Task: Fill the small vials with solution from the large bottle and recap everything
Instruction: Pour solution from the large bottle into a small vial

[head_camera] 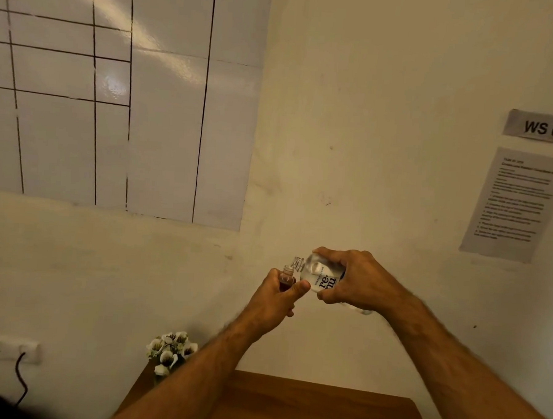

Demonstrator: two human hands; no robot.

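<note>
Most of the small vial (287, 278) is buried in the left hand (272, 300), so can't tell the fill level. The right hand (353, 282) covers the big bottle (318, 274) label. The sheet (515, 202) at 3 o'clock is too blurry to read. The table (306, 409) is cut off at 6 o'clock.

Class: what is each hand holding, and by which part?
Left hand grips the small vial around its body. Right hand grips the large bottle around its labelled body, tilted neck-first toward the vial.

1 head-worn wide-angle view faces forward at a cream wall (385, 119), pitched high enough that only the far edge of the wooden table (322, 404) shows at the bottom, with both forearms reaching in close from below.
</note>
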